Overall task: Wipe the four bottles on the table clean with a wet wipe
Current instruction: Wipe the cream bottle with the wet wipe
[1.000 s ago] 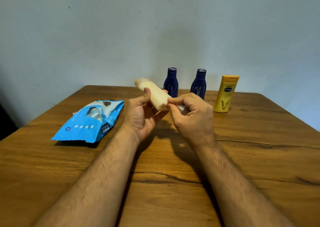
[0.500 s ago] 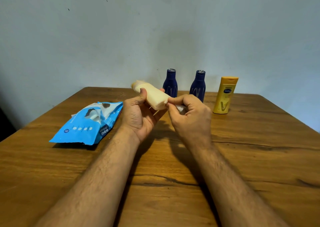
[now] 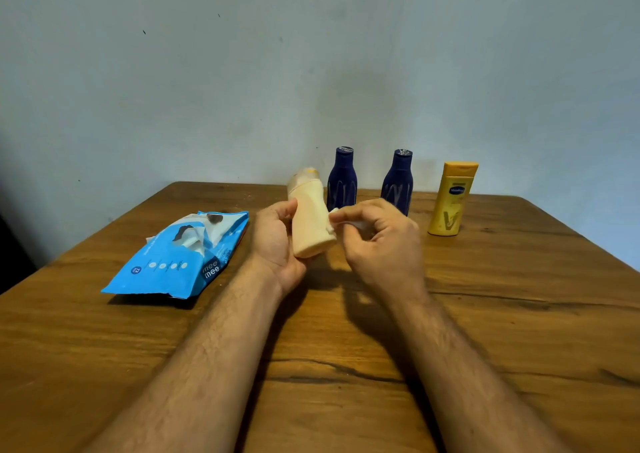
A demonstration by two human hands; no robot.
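Far left on the table (image 3: 485, 331) lies a soft blue plastic wipes pack (image 3: 180, 257), glossy and crumpled, its flap peeled open with a white sheet puffing out of the slot. The table itself is warm brown wood, smooth-looking, with dark grain lines and a few long cracks running across it.

Next comes the left hand (image 3: 277, 244), raised above the table and wrapped around a cream bottle (image 3: 310, 225) — thumb on the near side, the other fingers hidden behind it. The bottle is a matte, rounded cylinder that narrows a little toward a paler cap; it stands nearly upright in the grip, tilted slightly left, its flat base facing down and toward the viewer.

Touching the bottle's right side is a small white wet wipe (image 3: 346, 222), bunched and thin, pinched between the thumb and fingertips of the right hand (image 3: 381, 244). The rest of that hand's fingers curl in loosely over it.

Behind the hands, near the far edge and the pale blue-grey wall, stand two dark blue bottles — the left blue bottle (image 3: 342, 179) and the right blue bottle (image 3: 398, 182) — both waisted, with tapering necks, flat caps and faint light markings. Further right, apart from them, a yellow bottle (image 3: 450, 199) stands upright: flat-sided, glossy, squared orange cap, small blue oval label.
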